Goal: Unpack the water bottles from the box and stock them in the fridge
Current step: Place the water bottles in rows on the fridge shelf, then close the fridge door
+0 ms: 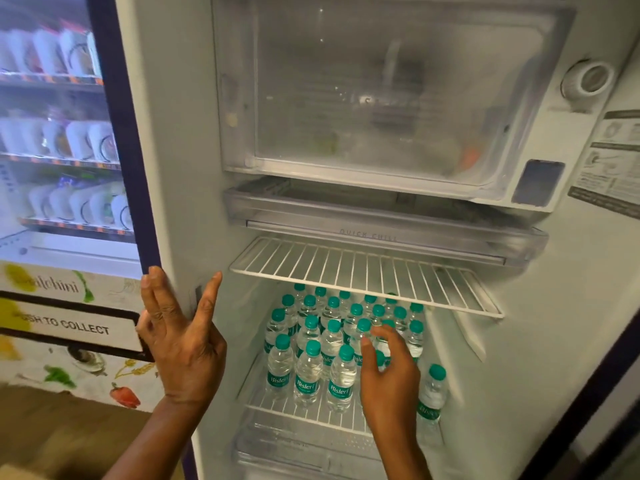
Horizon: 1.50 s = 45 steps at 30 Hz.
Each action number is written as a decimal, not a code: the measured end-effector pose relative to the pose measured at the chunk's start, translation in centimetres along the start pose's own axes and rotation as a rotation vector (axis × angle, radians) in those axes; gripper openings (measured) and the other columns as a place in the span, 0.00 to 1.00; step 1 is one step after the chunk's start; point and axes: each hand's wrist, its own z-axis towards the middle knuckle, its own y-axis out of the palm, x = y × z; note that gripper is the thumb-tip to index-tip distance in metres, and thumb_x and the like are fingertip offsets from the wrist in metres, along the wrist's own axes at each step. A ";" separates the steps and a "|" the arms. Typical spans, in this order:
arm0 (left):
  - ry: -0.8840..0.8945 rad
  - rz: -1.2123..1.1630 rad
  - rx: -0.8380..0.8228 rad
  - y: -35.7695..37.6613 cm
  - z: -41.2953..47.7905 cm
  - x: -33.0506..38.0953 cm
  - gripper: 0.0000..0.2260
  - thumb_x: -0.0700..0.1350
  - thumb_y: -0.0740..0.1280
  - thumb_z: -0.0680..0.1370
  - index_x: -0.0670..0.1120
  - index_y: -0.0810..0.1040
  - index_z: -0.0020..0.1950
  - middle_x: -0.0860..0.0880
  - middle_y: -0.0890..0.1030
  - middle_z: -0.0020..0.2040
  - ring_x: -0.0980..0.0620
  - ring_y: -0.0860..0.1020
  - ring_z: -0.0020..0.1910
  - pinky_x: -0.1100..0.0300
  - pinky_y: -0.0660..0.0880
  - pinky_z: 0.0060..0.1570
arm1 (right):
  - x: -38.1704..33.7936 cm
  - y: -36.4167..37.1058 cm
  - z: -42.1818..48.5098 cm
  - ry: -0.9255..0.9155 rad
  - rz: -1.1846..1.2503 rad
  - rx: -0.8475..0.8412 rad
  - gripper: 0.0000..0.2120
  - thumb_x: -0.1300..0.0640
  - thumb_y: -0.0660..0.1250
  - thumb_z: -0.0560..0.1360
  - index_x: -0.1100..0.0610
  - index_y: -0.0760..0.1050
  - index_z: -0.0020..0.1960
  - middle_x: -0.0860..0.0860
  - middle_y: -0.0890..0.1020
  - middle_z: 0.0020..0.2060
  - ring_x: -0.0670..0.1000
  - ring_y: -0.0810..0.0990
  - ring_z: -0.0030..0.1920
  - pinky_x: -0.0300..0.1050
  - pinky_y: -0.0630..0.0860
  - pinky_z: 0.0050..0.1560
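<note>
Left hand point(180, 344) fingers were spread, held nothing. Right hand point(388, 368) fingers sat among water bottles point(308, 372) on shelf point(266, 405); grip too blurry to tell. Bump could have tipped bottles beside fingers like dominoes.

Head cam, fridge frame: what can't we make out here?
Right hand: head view, motion blur; whether it grips anything is unclear.
Freezer contents: head view, frosted flap hides them.
Back-row bottles: head view, wire shelf partly covers them.
Wall sticker: head view, blurred, cut by right edge.
Box: outside the head view's frame.
</note>
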 end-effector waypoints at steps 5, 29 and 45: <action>0.014 -0.103 -0.015 -0.3 -0.1 -0.3 0.25 0.32 0.58 0.79 0.44 0.75 0.75 0.43 0.44 0.85 0.40 0.46 0.84 0.37 0.63 0.66 | -1.7 -0.6 -3.8 -0.097 -0.035 0.013 0.09 0.55 0.69 0.75 0.47 0.78 0.55 0.34 0.74 0.62 0.33 0.70 0.65 0.26 0.64 0.64; 0.076 -0.408 -0.225 -3.1 0.5 -2.1 0.31 0.30 0.60 0.73 0.44 0.74 0.76 0.41 0.46 0.85 0.38 0.46 0.84 0.40 0.63 0.57 | -16.0 -5.4 -16.8 -0.296 -0.321 0.196 0.10 0.50 0.69 0.77 0.43 0.76 0.57 0.39 0.72 0.70 0.43 0.64 0.75 0.31 0.59 0.72; -0.033 -0.572 -0.001 -7.8 12.1 4.8 0.30 0.43 0.63 0.80 0.41 0.61 0.82 0.42 0.50 0.85 0.44 0.48 0.85 0.38 0.50 0.79 | -24.7 -11.1 -5.7 -0.635 -0.284 0.236 0.16 0.50 0.68 0.78 0.52 0.75 0.64 0.43 0.64 0.76 0.43 0.55 0.78 0.37 0.55 0.76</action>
